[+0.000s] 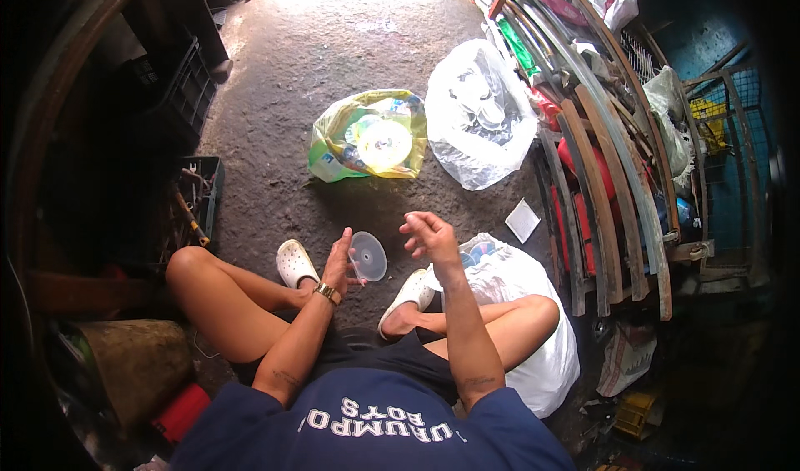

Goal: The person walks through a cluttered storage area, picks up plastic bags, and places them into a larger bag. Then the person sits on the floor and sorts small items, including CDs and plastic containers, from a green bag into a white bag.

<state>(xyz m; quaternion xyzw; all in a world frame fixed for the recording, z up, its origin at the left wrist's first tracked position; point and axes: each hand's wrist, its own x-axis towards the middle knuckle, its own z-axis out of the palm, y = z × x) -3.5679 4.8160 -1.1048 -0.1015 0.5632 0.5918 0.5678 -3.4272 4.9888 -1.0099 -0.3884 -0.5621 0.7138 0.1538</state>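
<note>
My left hand [339,261] holds a translucent plastic disc [370,256] with a small central hole, fingers along its left side. To its right, my right hand [430,236] is raised above the floor with curled fingers; no object shows in it. A yellow-green plastic bag [325,127] with discs and other plastic pieces inside stands in front. Beside it on the right is a clear plastic bag [447,155] holding whitish round pieces. By my right leg, a large white sack [550,352] has several shiny discs [482,252] at its mouth.
A square whitish piece [522,221] lies on the rough floor [269,127]. Long wooden and metal strips [594,202] line the right side. A dark tray of tools [215,189] and a black crate [190,86] are at the left. A red object [181,411] lies at lower left.
</note>
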